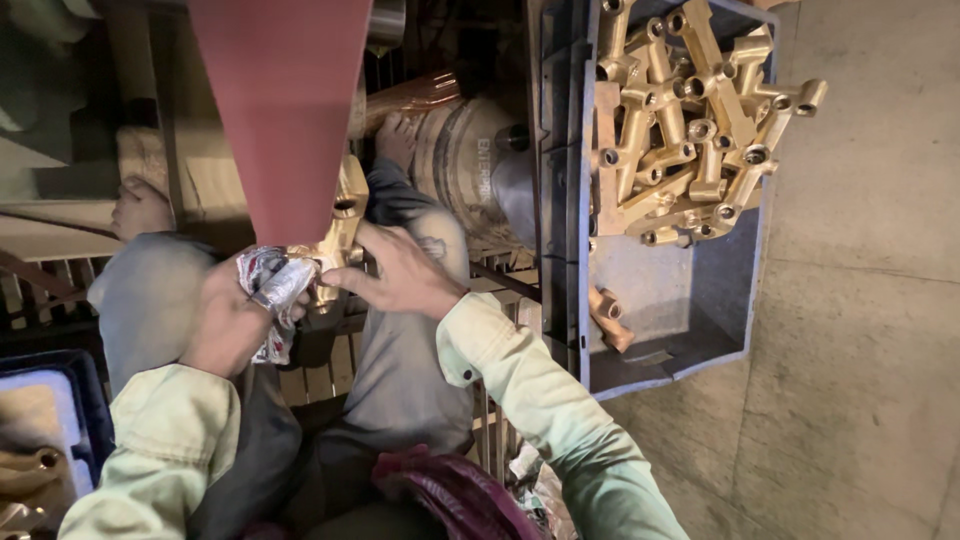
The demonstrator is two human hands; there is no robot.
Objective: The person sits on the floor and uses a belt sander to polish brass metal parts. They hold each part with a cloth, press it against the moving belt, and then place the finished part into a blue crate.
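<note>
Both my hands hold one brass fitting against a reddish sanding belt that runs down from the top of the view. My left hand grips the fitting's lower end through a crumpled cloth. My right hand pinches the fitting from the right side, fingers closed on it. The fitting stands nearly upright, its upper end touching the belt's lower edge.
A grey plastic crate on my right holds a pile of several brass fittings, with one loose fitting on its floor. A blue bin sits at lower left. My legs and bare feet rest under the machine drum.
</note>
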